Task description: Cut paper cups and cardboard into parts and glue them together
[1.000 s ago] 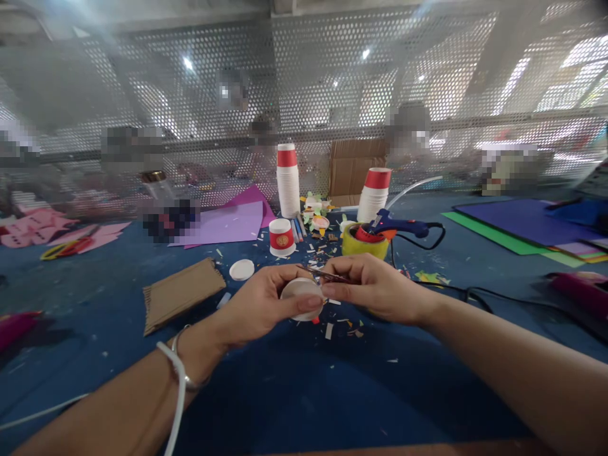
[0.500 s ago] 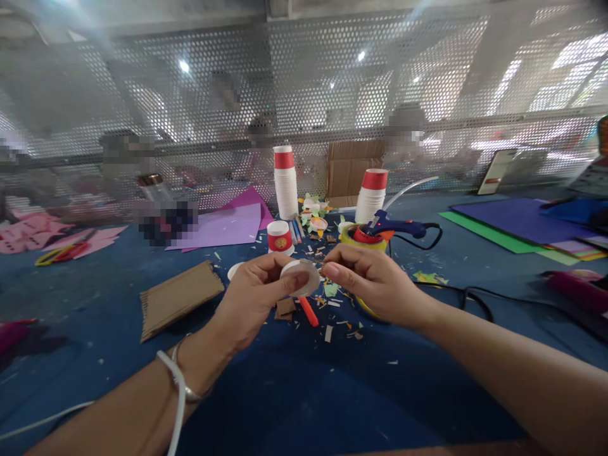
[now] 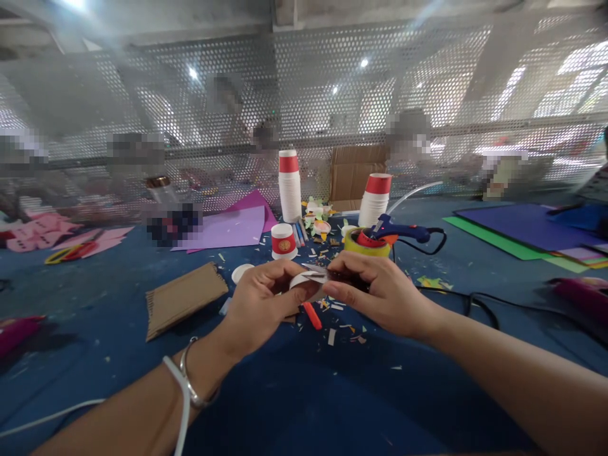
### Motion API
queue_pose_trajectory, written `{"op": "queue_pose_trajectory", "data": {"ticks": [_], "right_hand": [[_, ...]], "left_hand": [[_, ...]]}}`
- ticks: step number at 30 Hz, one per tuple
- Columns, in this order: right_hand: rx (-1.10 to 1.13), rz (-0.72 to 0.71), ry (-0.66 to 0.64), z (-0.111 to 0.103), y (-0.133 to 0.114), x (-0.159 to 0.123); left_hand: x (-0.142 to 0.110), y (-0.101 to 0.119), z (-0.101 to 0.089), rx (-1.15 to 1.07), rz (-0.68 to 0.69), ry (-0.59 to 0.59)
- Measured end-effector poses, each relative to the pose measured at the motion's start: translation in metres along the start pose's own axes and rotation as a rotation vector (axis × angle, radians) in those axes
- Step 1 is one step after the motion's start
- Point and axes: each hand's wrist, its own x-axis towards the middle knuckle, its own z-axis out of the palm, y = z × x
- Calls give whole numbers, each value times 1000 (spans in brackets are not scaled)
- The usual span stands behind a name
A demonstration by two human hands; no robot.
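Observation:
Between its thumb and fingers my left hand (image 3: 259, 304) pinches a small round white paper cup base (image 3: 299, 282). My right hand (image 3: 384, 294) is closed around a pair of scissors (image 3: 315, 269); the handles are mostly hidden by its fingers. The blades point left, parted, with the rim of the cup base between them. Both hands are above the blue table, close together. Behind them stands an upside-down red and white paper cup (image 3: 284, 242). An orange-red stick (image 3: 312, 315) lies just below, amid paper scraps.
Two paper cup stacks (image 3: 289, 193) stand at the back. A blue glue gun (image 3: 403, 231) rests on a yellow tape roll (image 3: 354, 244), its black cable running right. Cardboard (image 3: 187, 297) lies left, near purple sheets (image 3: 223, 228). Coloured sheets (image 3: 513, 228) lie right.
The cup base has tilted from facing me to nearly edge-on. The scissor blades have come forward from the right hand and now straddle its rim. The view has shifted slightly.

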Motion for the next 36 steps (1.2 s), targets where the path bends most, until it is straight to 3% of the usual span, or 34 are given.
{"op": "queue_pose_trajectory", "data": {"ticks": [15, 23, 36], "right_hand": [[45, -5, 0, -1, 0, -1], [40, 21, -6, 2, 4, 3], [109, 70, -21, 4, 7, 6]], "left_hand": [[2, 7, -2, 37, -38, -7], [6, 3, -2, -105, -157, -52], [8, 3, -2, -169, -180, -88]]}}
